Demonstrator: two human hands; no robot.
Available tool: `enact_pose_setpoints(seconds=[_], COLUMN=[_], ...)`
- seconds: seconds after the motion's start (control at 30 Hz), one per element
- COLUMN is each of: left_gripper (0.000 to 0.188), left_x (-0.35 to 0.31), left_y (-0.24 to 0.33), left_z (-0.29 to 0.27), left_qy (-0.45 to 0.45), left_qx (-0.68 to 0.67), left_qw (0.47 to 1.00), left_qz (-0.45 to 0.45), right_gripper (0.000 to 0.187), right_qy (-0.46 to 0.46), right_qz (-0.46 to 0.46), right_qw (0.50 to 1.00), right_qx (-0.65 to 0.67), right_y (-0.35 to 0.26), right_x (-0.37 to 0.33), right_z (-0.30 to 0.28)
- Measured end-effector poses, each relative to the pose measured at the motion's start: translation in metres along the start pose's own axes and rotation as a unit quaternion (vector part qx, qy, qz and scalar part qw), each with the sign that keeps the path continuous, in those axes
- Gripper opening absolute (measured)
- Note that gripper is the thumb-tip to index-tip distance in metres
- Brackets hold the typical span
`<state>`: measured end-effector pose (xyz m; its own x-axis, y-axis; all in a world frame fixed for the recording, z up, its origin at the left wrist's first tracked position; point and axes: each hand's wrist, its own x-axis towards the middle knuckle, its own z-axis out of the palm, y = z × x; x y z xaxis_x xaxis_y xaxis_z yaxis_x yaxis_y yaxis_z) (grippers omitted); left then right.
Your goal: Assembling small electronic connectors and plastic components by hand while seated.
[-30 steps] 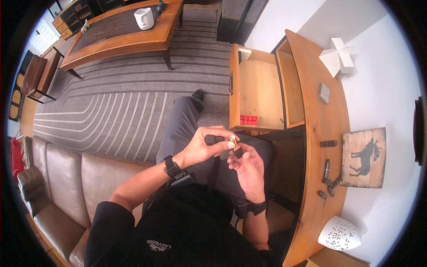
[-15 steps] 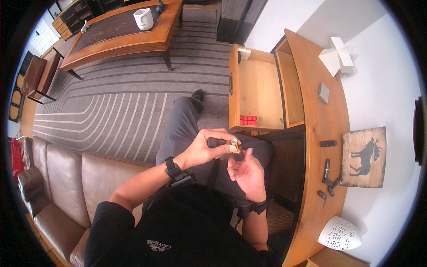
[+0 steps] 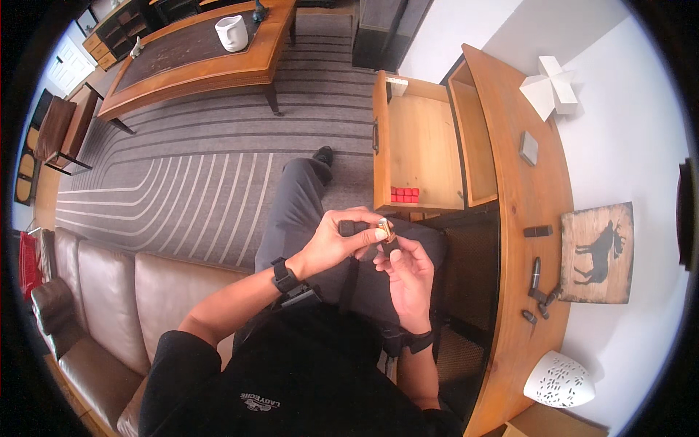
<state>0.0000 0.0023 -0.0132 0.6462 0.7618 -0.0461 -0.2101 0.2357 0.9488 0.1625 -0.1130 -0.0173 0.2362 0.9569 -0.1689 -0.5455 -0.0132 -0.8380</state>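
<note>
Gold-banded tube (image 3: 389, 233) pinched between both hands (image 3: 412, 282).

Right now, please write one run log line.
Left hand: holds dark cylinder, gold tube | Right hand: holds same tube | Drawer: open, red blocks inside

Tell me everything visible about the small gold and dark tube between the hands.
The tube looks short, with a shiny, metal-like gold upper part, pale top and dark lower part. It leans slightly, top toward the left. The left hand grips its gold part; the right hand holds the dark part. Fingers partly hide it.
</note>
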Motion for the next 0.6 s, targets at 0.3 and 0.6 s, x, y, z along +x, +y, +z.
enact_pose_setpoints(seconds=[0.3, 0.6], left_gripper=[0.044, 0.042], left_x=[0.006, 0.002], left_y=[0.005, -0.001], left_z=[-0.006, 0.002], left_qy=[0.098, -0.021], left_qx=[-0.139, -0.07], left_qw=[0.985, 0.997], left_qz=[-0.033, -0.021], right_gripper=[0.023, 0.019], right_qy=[0.027, 0.012], right_qz=[0.022, 0.076], right_qw=[0.999, 0.997], right_qx=[-0.039, 0.013], right_y=[0.0, 0.007], right_x=[-0.003, 0.002], right_z=[-0.007, -0.005])
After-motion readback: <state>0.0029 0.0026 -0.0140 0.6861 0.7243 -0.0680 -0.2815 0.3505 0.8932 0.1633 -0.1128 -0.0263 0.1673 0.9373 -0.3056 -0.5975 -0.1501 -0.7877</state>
